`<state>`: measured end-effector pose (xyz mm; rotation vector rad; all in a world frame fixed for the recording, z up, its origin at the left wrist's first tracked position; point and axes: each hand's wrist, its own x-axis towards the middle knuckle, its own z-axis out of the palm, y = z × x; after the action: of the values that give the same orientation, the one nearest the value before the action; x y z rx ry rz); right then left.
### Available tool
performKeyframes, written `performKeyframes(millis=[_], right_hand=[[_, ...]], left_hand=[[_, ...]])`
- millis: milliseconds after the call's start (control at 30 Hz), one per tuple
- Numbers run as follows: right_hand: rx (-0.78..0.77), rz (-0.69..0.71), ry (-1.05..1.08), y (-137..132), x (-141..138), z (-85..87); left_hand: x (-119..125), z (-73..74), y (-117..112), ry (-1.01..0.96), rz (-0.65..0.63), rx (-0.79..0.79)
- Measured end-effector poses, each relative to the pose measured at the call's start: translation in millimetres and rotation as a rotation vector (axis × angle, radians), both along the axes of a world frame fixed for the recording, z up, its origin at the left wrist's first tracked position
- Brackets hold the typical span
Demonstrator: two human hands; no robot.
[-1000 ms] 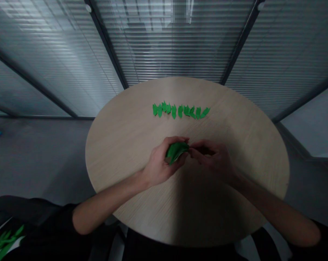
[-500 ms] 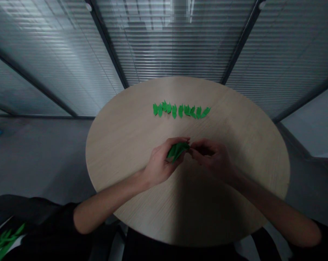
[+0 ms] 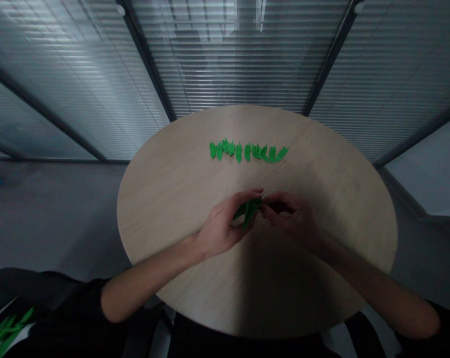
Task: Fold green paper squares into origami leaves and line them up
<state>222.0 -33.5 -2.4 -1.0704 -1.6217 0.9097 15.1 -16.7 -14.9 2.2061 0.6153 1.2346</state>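
Observation:
Over the middle of a round wooden table, both my hands meet on a small folded piece of green paper. My left hand is closed round its left part, thumb and fingers pinching it. My right hand pinches its right tip with curled fingers. Beyond the hands, a row of several small folded green paper pieces lies across the far part of the table.
Glass walls with horizontal blinds and dark frames rise behind the table. More green paper lies at the lower left, beside my dark sleeve. Grey floor surrounds the table.
The green paper between my hands has been pressed narrower and now shows less surface. My left fingers have shifted a little along it. The row of pieces has not moved.

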Motion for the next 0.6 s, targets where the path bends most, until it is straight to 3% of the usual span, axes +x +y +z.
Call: performKeyframes(millis=[367,600], right_hand=[[0.084,-0.019,-0.063,2.3,0.0,-4.2],[0.287,-0.09,-0.215,1.1,-0.9,-2.8]], left_hand=[[-1.1,3.6,2.7,0.03,0.05,0.106],[-3.4,6.7,6.2,0.128,0.145,0.186]])
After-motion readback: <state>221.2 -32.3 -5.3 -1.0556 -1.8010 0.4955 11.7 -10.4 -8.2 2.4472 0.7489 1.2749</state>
